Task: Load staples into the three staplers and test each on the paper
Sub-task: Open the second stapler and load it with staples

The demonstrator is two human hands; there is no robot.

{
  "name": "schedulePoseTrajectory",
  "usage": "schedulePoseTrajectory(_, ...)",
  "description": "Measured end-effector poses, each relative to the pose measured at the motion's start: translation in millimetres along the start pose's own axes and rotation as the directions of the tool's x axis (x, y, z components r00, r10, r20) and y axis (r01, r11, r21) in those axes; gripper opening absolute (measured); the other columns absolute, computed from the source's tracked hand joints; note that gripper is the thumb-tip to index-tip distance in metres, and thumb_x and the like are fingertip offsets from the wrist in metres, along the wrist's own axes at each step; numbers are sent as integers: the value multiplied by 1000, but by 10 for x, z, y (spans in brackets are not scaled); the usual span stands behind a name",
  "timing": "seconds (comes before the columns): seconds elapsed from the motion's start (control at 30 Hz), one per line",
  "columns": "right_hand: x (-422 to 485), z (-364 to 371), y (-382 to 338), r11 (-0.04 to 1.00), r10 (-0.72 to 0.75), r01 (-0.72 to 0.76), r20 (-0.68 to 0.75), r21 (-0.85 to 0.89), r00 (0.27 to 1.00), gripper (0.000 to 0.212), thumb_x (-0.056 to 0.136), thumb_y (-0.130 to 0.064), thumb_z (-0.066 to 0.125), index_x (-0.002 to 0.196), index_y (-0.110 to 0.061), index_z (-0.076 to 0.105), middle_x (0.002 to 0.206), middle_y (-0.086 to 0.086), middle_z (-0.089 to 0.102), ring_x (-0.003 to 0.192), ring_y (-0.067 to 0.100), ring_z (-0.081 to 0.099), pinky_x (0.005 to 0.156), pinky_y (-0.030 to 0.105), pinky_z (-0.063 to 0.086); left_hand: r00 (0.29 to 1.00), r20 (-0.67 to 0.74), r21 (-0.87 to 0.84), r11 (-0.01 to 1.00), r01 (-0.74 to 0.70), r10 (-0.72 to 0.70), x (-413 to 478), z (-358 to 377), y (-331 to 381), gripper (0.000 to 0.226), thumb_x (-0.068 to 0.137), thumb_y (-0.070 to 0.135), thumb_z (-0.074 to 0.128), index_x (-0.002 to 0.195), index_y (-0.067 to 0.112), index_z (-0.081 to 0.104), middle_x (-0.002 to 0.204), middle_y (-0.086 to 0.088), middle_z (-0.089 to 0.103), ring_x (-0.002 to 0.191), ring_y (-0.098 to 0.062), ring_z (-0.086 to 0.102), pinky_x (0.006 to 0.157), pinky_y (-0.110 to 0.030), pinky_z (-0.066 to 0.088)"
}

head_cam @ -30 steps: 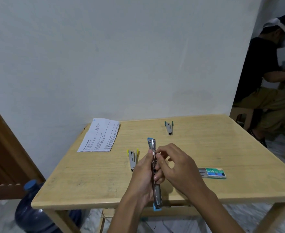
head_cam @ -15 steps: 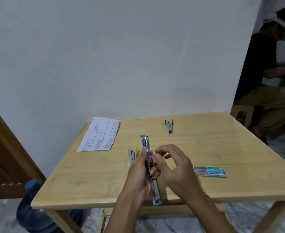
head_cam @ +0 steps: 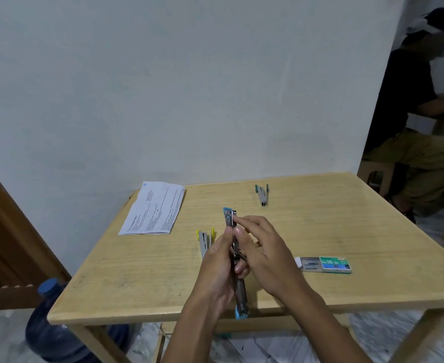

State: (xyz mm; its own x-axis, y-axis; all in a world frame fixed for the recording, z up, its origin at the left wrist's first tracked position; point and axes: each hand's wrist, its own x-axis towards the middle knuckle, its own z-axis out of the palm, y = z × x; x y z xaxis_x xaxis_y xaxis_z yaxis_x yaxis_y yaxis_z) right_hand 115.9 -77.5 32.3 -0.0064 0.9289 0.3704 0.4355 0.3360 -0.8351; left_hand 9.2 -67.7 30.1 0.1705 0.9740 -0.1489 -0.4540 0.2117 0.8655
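Note:
A blue stapler [head_cam: 239, 297] is swung fully open into one long metal strip above the table's front edge. My left hand [head_cam: 217, 265] grips its middle. My right hand [head_cam: 265, 255] rests against it from the right, fingertips pinched on the far half near the blue tip; whether a staple strip is under them I cannot tell. A yellow stapler [head_cam: 204, 238] lies opened just left of my hands. A green stapler [head_cam: 262, 195] lies opened at the back of the table. The printed paper [head_cam: 154, 208] lies at the back left. The green staple box [head_cam: 325, 264] lies slid open at the right.
The wooden table [head_cam: 137, 279] stands against a white wall. A blue water bottle [head_cam: 50, 323] stands on the floor under its left corner. A wooden door is at the left. Another person sits on a stool [head_cam: 378, 171] beyond the table's right back corner.
My right fingertips slid from the stapler's middle toward its far blue tip. The stapler's far end tilted slightly left, and the view shifted a little.

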Motion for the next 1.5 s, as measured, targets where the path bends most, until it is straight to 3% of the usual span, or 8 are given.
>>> schedulePoseTrajectory(0.1,-20,0,-18,997,27,-27,-5,78,1000,54,89,-62,38,131,-35,59,123,-24,51,94,-2,63,77,26,57,1000,14,5,1000,-13,13,6,3,-30,36,103,35,44,108,5,64,49,0,42,40,-9,32,45,-24,25)
schedulePoseTrajectory(0.2,-42,12,-65,954,125,-124,12,272,992,59,86,-59,41,133,-29,59,119,-19,54,65,11,66,57,26,57,999,29,23,999,-34,34,10,12,-67,38,103,37,45,106,4,63,57,-4,48,40,-9,34,43,-23,27)
schedulePoseTrajectory(0.37,-21,8,-98,891,205,-205,44,405,978,34,100,-39,44,127,-28,61,97,-9,54,45,5,55,46,21,48,997,35,31,997,-65,64,31,32,-89,36,104,34,41,97,4,59,61,-4,49,39,-8,33,41,-21,26)
schedulePoseTrajectory(0.63,-72,-55,-109,922,173,-152,-26,357,985,26,102,-27,43,106,-23,68,112,10,60,75,-9,60,61,9,49,992,57,91,989,-114,110,46,-3,-67,37,102,39,42,85,9,57,65,-4,50,41,-10,32,43,-22,27)
schedulePoseTrajectory(0.87,-29,-70,-175,924,133,-119,-14,363,991,32,102,-33,41,129,-31,58,122,-14,56,86,-17,59,75,3,44,987,84,150,978,-148,137,-11,17,-78,36,103,37,42,83,11,56,64,-4,51,43,-11,33,45,-23,29)
schedulePoseTrajectory(1.07,-55,-72,-249,870,188,-190,50,454,981,24,100,-38,42,109,-30,62,117,23,59,104,16,48,66,8,47,974,49,273,935,-226,221,-15,27,-36,35,104,34,41,82,14,59,59,-2,50,42,-11,33,45,-24,27)
schedulePoseTrajectory(1.23,-13,-66,-169,852,233,-223,39,474,972,35,102,-44,34,120,-38,64,127,-8,62,110,-6,57,81,13,50,963,48,352,898,-265,265,-20,5,-18,29,104,32,42,93,12,59,61,-2,51,45,-11,37,46,-24,27)
schedulePoseTrajectory(1.5,-26,-110,-166,853,249,-223,9,473,969,41,102,-45,33,118,-28,67,121,-12,63,111,-1,56,80,18,51,953,63,427,856,-293,295,-36,-3,11,29,104,31,42,93,10,58,61,-1,52,44,-10,34,45,-24,26)
